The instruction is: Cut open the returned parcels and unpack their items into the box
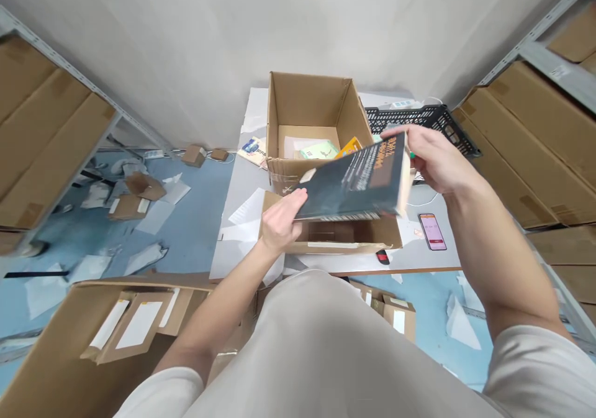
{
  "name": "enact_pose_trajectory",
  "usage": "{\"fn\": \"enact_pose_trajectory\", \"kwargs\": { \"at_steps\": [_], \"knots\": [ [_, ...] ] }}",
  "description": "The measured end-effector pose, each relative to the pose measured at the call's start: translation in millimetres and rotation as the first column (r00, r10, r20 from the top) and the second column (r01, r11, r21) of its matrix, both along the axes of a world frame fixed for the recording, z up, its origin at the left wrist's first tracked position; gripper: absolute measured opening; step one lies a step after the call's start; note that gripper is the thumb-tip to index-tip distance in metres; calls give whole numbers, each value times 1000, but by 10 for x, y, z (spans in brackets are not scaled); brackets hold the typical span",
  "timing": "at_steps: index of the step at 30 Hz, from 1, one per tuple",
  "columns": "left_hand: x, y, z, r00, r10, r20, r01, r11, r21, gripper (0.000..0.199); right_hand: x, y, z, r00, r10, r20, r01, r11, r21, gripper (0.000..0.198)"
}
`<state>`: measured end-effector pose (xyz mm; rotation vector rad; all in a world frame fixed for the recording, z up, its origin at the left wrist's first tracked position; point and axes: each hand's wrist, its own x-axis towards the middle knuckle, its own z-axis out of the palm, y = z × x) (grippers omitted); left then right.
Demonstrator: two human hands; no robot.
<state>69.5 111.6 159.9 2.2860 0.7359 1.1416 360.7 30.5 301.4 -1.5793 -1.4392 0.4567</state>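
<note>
A dark book [349, 179] with orange and white lettering is held tilted between both hands. My left hand [282, 219] grips its left end, and my right hand [435, 157] clasps the upper right corner, with fingers partly hidden behind it. Directly below the book lies an open, shallow cardboard box [344, 246] on the table. Behind it stands a taller open carton [307, 104], in which a pale green item [320, 150] and a yellow-orange item [349, 147] are visible.
A phone [433, 231] and a red-black object [382, 257] lie on the white table [228, 219]. A black plastic crate [410, 117] is at the back right. Boxed shelves flank both sides. Paper scraps litter the blue floor [195, 213]; a large carton [56, 343] stands lower left.
</note>
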Motion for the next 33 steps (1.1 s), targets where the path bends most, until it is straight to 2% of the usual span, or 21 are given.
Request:
{"fn": "enact_pose_trajectory", "kwargs": {
  "at_steps": [2,4,6,9,10,12,17,19,23,26,29,31,33],
  "knots": [
    [-14,-52,-11,990,62,125,-36,979,-201,37,43,-72,-50,957,176,-232,-205,972,-110,70],
    [33,-133,-23,964,99,247,20,900,-436,37,-3,-117,-162,866,248,-435,-324,940,-110,76],
    [106,-215,-35,928,97,361,164,762,-626,39,-129,-129,-329,814,216,-539,-309,947,-87,75],
    [172,-303,-68,878,89,470,353,543,-762,43,-350,-111,-615,783,67,-618,-154,984,-87,67],
    [171,-324,-88,870,89,485,384,495,-779,44,-403,-106,-701,767,18,-642,-107,989,-100,62],
    [133,-361,-143,869,82,487,409,433,-803,47,-457,-105,-842,729,-62,-682,-36,991,-129,55],
    [-10,-479,-319,905,87,416,378,282,-882,56,-389,-138,-1035,684,-165,-710,81,985,-151,45],
    [-28,-516,-362,905,116,408,369,262,-892,56,-356,-154,-1078,679,-167,-715,95,985,-141,44],
    [-10,-540,-354,884,148,443,395,269,-878,56,-324,-193,-1121,689,-128,-714,64,991,-116,45],
    [4,-550,-289,854,160,494,455,228,-861,53,-290,-209,-1096,666,-81,-742,61,997,-54,42],
    [27,-590,-221,819,145,555,544,112,-832,45,-231,-148,-994,679,-51,-732,113,993,36,44],
    [65,-631,-194,797,118,592,597,-12,-802,41,-190,-49,-887,695,-41,-717,133,989,72,49],
    [120,-673,-184,777,86,623,628,-159,-762,39,-155,71,-780,674,-3,-739,89,993,77,57]
  ]
}}
